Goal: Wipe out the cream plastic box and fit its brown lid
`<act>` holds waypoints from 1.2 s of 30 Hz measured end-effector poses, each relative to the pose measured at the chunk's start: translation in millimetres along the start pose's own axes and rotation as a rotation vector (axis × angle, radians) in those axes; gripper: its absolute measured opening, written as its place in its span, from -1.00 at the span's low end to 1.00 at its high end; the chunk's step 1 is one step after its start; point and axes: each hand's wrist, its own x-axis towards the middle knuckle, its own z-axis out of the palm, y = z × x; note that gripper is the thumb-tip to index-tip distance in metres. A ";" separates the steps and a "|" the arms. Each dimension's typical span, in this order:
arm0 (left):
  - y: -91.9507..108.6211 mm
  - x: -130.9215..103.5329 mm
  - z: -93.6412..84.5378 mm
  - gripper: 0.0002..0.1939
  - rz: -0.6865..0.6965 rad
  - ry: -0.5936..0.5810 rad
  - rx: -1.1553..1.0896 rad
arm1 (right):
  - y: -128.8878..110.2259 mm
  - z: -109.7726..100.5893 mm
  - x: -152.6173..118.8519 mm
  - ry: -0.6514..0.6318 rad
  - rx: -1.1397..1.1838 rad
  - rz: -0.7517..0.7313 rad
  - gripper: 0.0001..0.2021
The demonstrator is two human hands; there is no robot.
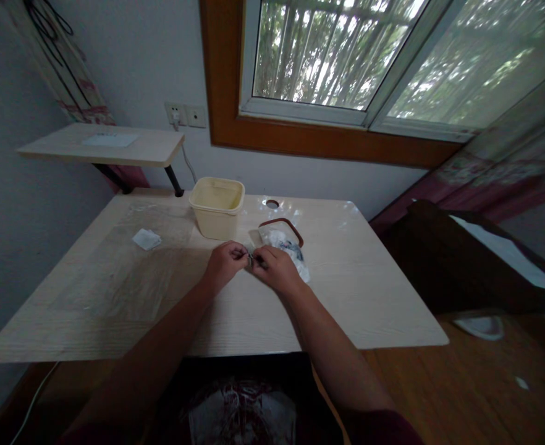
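Observation:
Over the middle of the light wooden table, my left hand and my right hand meet with their fingertips nearly together. Both are closed in a pinch around a small, dark object, too small to name and mostly covered by the fingers. Just beyond my right hand lies a clear plastic bag with dark and white contents, partly hidden by that hand. A cream plastic bin stands upright behind my left hand.
A brown-rimmed lid lies by the bag. White paper pieces rest on a transparent sheet at the left. A raised shelf stands at the back left, and a dark piece of furniture is beyond the table's right edge.

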 end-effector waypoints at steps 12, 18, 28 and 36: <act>-6.5 0.9 2.8 -0.91 -0.027 -0.012 -0.125 | 3.1 -1.8 0.8 0.032 0.116 0.054 -0.92; -2.3 -2.3 5.2 -0.97 0.049 0.018 -0.024 | -0.8 -0.8 1.1 0.012 -0.046 0.054 -0.91; 2.2 -0.4 1.5 -0.97 0.073 0.026 -0.010 | 2.7 -3.9 1.2 0.034 0.086 -0.014 -0.94; -10.8 2.4 3.4 -0.95 0.061 0.014 -0.143 | 6.9 -3.5 1.1 0.079 0.261 0.028 -0.97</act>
